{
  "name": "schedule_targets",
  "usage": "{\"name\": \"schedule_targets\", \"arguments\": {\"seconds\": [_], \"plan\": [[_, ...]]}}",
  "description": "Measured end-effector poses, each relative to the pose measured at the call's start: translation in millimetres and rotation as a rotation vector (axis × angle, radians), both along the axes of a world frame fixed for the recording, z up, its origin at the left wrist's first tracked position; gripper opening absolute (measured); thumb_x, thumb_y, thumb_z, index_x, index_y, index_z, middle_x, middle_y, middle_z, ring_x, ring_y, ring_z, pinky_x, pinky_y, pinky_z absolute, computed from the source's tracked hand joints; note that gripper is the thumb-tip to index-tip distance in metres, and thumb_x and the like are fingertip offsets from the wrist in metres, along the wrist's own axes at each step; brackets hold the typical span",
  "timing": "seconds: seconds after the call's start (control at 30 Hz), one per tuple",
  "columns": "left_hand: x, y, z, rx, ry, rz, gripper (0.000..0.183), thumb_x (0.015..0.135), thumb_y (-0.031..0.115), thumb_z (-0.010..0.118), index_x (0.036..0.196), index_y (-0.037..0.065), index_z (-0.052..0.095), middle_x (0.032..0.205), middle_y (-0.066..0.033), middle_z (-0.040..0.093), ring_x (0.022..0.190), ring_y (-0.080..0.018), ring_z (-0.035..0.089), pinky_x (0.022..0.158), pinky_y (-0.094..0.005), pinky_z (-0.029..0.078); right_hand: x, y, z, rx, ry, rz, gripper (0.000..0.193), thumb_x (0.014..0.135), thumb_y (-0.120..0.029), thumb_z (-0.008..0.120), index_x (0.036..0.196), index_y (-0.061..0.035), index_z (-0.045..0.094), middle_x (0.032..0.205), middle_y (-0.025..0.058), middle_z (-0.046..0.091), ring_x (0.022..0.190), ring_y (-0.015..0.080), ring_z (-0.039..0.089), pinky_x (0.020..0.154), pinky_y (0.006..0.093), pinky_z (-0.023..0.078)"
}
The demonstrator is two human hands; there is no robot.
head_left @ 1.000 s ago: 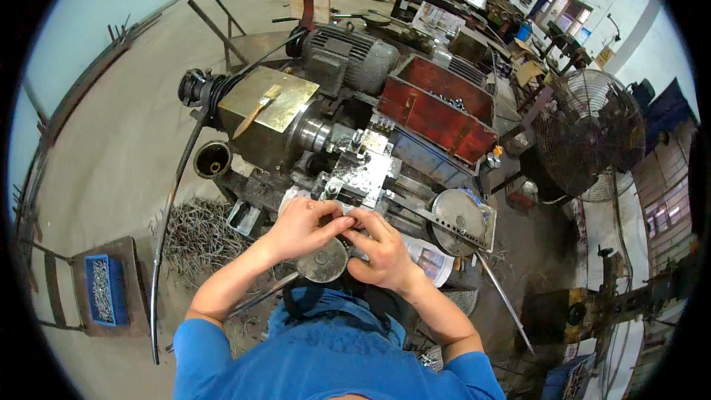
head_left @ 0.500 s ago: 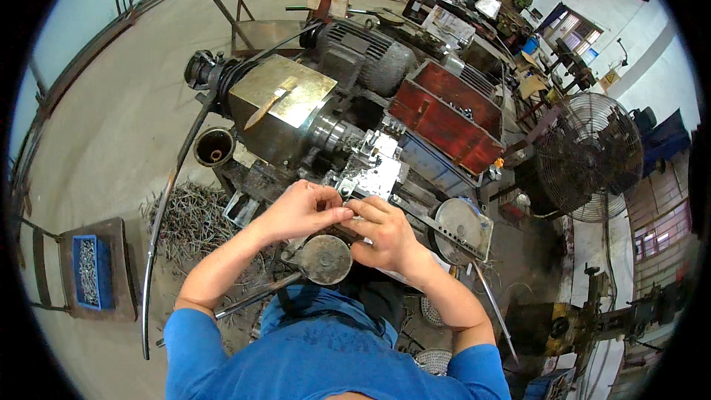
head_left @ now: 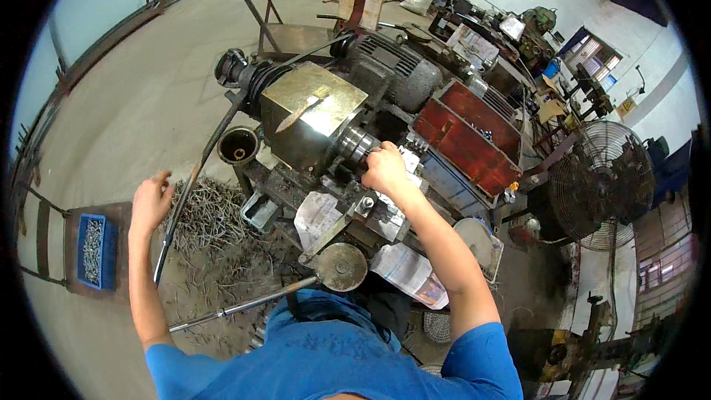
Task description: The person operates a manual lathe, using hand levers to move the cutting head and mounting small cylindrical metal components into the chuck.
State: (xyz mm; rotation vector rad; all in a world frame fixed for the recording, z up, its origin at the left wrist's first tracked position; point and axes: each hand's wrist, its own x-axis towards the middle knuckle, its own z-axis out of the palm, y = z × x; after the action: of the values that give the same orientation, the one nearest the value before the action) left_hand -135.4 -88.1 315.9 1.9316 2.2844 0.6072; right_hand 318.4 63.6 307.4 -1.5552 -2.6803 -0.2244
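My right hand [head_left: 385,170] reaches to the front of the round metal spindle [head_left: 354,144] of a small lathe. Its fingers are pressed together at the spindle's opening, and whatever they pinch is hidden behind them. Out to the left, my left hand [head_left: 152,204] hangs in the air with fingers loosely bent and apart. Nothing shows in it, and it is just left of a long metal lever [head_left: 189,181], seemingly not touching. On the brass-coloured headstock cover [head_left: 326,83] lies a brush with a wooden handle [head_left: 300,113]. Below my right wrist is the shiny tool slide [head_left: 385,216].
A blue bin of small metal parts [head_left: 92,250] stands at the left. Metal shavings [head_left: 215,222] heap beside the machine. A red metal box [head_left: 470,133] sits behind the slide, and a caged fan [head_left: 601,181] stands right. A round disc handle [head_left: 341,267] is close to my body.
My hands were together over the slide and have parted. The right has moved forward to the spindle, the left out toward the lever. The whole view has shifted slightly.
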Motion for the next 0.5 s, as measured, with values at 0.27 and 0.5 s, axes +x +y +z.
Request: {"name": "schedule_targets", "arguments": {"seconds": [0.27,0.5], "plan": [[9.2,-39.0,-53.0,-0.195,-0.196,0.086,0.038,0.077,0.025,0.066,0.099,-0.004,0.053,0.078,-0.0245,0.06,0.08,-0.0427,0.058,0.069,-0.0445,0.046,5.7,0.1,-3.6,0.122,0.043,0.104,0.022,0.05,-0.022,0.063,0.061,-0.003,0.064,0.076,0.01,0.06,0.084,0.027,0.051,0.077,0.0321,0.043],[3.6,-29.0,-65.8,-0.169,0.114,0.147,0.028,0.075,0.014,0.059,0.099,-0.001,0.057,0.079,-0.0239,0.062,0.077,-0.0392,0.061,0.069,-0.0476,0.048,4.2,0.4,-3.7,0.041,0.111,0.103,0.023,0.055,-0.022,0.064,0.067,-0.0028,0.066,0.079,0.0111,0.061,0.086,0.028,0.052,0.081,0.0337,0.043]]}}
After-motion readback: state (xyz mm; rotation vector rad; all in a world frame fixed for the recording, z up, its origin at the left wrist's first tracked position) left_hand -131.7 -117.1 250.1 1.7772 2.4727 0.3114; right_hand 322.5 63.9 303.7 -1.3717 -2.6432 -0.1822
